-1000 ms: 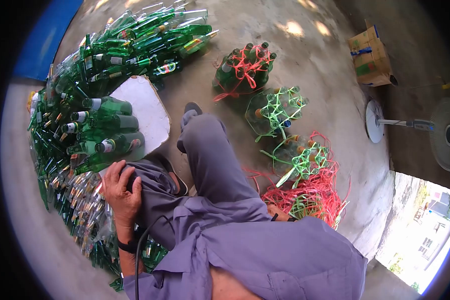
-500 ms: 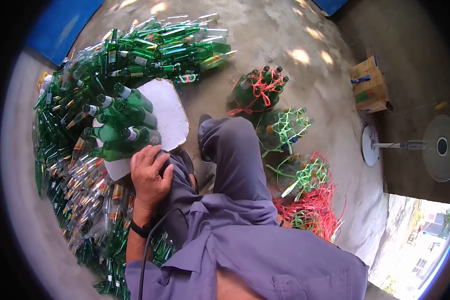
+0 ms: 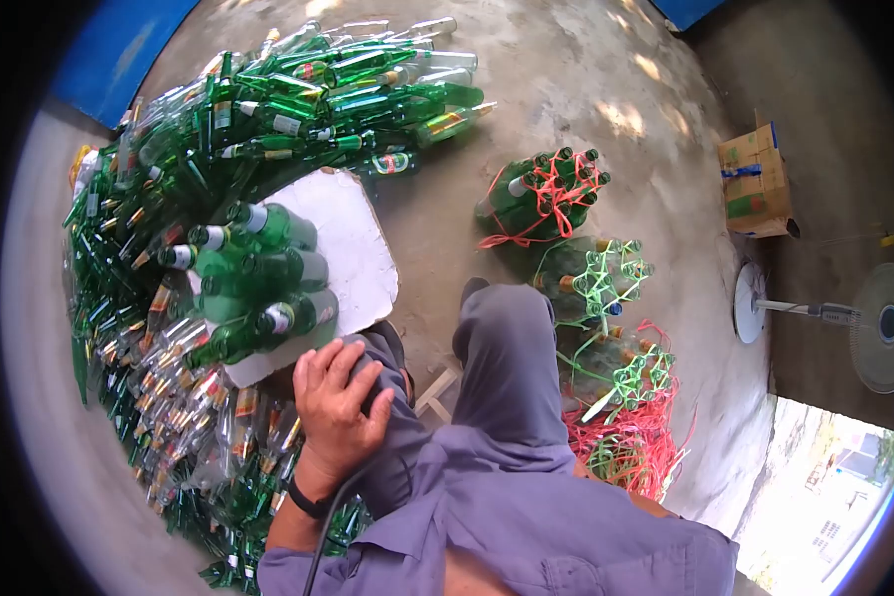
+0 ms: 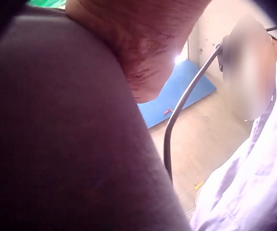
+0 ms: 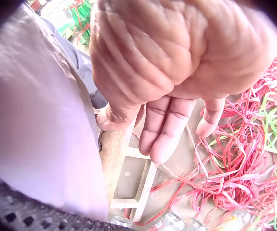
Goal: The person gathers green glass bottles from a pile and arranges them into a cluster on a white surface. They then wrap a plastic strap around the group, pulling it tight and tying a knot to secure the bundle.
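Observation:
My left hand [image 3: 340, 402] rests palm down on the left thigh near the knee, its fingers relaxed and its back facing up. In the left wrist view the heel of this left hand [image 4: 138, 53] lies against the grey trouser leg [image 4: 71, 120]. Just beyond the fingertips, several green bottles [image 3: 303, 268] stand grouped on a white board [image 3: 363, 238]. Low at my right side, my right hand [image 5: 157, 62] hangs with fingers loosely bent downward, beside a wooden frame [image 5: 114, 163] and a tangle of red and green plastic strips [image 5: 234, 168].
A large heap of loose bottles [image 3: 368, 99] spreads along the left and back. To the right stand bottle bundles, one tied with red strips [image 3: 561, 194] and others with green strips [image 3: 606, 283]. Farther right are a cardboard box [image 3: 755, 189] and a standing fan [image 3: 882, 323].
The head view has shifted, so the bottles and bundles appear farther right and lower. The knees have spread apart, showing a wooden bar between them. The left hand stays on the thigh.

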Tool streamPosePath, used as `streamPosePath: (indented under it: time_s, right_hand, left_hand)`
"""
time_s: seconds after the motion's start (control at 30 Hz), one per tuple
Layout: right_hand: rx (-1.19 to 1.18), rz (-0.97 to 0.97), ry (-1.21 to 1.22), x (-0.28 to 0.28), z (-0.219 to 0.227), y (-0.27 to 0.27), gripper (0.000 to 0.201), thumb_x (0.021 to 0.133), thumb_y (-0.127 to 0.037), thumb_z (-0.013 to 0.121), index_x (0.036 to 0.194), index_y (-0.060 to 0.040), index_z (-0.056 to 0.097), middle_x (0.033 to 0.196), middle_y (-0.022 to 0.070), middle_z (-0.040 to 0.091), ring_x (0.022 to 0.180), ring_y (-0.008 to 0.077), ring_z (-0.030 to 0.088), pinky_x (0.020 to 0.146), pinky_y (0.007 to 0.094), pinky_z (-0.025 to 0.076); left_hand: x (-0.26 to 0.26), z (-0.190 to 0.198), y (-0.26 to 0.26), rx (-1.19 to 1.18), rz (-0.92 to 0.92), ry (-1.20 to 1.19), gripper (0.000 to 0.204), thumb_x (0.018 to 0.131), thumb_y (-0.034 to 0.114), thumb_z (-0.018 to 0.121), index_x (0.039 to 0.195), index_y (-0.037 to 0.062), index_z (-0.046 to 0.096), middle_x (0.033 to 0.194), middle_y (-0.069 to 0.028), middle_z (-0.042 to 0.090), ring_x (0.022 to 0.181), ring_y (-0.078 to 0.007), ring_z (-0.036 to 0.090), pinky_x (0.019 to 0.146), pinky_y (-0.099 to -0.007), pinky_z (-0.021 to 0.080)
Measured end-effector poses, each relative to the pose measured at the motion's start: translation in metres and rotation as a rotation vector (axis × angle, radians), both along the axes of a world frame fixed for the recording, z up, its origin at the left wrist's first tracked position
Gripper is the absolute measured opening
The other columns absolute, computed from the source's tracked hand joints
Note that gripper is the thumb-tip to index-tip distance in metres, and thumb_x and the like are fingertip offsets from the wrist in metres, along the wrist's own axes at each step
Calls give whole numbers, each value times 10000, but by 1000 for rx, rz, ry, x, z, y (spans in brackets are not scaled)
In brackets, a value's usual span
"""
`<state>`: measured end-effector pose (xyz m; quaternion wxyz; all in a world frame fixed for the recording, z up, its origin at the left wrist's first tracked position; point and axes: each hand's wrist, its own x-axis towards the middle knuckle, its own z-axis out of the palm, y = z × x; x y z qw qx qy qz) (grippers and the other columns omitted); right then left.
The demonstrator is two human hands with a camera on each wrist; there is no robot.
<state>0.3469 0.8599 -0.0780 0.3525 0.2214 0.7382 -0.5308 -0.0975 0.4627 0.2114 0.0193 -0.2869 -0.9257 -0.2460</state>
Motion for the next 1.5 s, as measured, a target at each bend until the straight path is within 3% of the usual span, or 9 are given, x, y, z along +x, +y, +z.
streamPosePath:
  time_s: [0.17,0.2,0.27,0.53,0.9,1.17,1.23,1.4,1.5]
  right_hand:
    - [14,-100,-113,66,-2,-19,302,845,-277,628,984,-15,684,847,249,682,761,370,682,696,422,539]
    - [89,48,264,-39,90,-43,290,825,-281,635,983,-44,692,810,245,671,693,392,659,638,429,536]
    - [210,172,37,-63,113,-41,290,833,-288,633,1006,-65,699,809,235,671,683,397,652,624,429,534]
    - [198,101,281,-3,70,-54,291,917,-288,577,1127,-132,705,851,220,673,715,392,659,648,425,535]
    - [42,-222,85,-21,79,-61,382,858,-302,631,1165,-81,688,1020,161,716,874,264,701,801,345,535]
    - [-104,-539,16,2,66,-59,535,814,-395,762,1134,26,681,938,96,718,867,155,687,774,283,532]
    - [-372,-947,-195,19,42,-52,495,861,-414,720,1167,-27,686,1050,80,716,953,156,685,798,281,546]
    - [35,-1357,-36,44,7,-6,436,881,-330,686,1181,-13,677,863,34,681,709,99,640,580,203,470]
    - [122,-1468,-28,54,-29,25,333,878,-259,668,1148,-66,701,971,68,687,801,172,663,668,287,525]
  left_hand:
    - [-24,-14,12,82,-112,-115,311,697,225,745,964,74,690,1178,-118,637,1158,-357,545,995,-526,377]
    - [-27,-15,17,90,-134,-116,310,698,222,747,965,75,691,1178,-119,639,1156,-356,548,992,-526,381]
    - [-29,-16,25,76,-173,-117,297,709,233,742,957,76,694,1176,-111,637,1150,-345,546,988,-518,380]
    - [-2,-8,40,3,-189,-26,275,753,154,713,1006,53,680,1207,-120,630,1186,-366,527,1028,-487,373]
    - [-9,-23,77,-92,-252,81,253,772,141,708,1013,67,683,1203,-101,636,1168,-329,547,1016,-453,386]
    - [-22,-34,77,-162,-255,123,236,795,134,705,1024,78,685,1206,-93,640,1163,-326,556,1017,-439,400]
    - [-21,-33,80,-179,-256,134,237,795,134,706,1025,78,684,1207,-94,640,1162,-326,556,1017,-440,401]
    - [-19,-32,76,-218,-245,157,241,794,132,709,1027,77,683,1206,-95,639,1161,-323,557,1016,-436,405]
    - [-18,-33,74,-217,-231,162,242,794,125,707,1030,77,682,1204,-95,638,1158,-319,558,1014,-431,408]
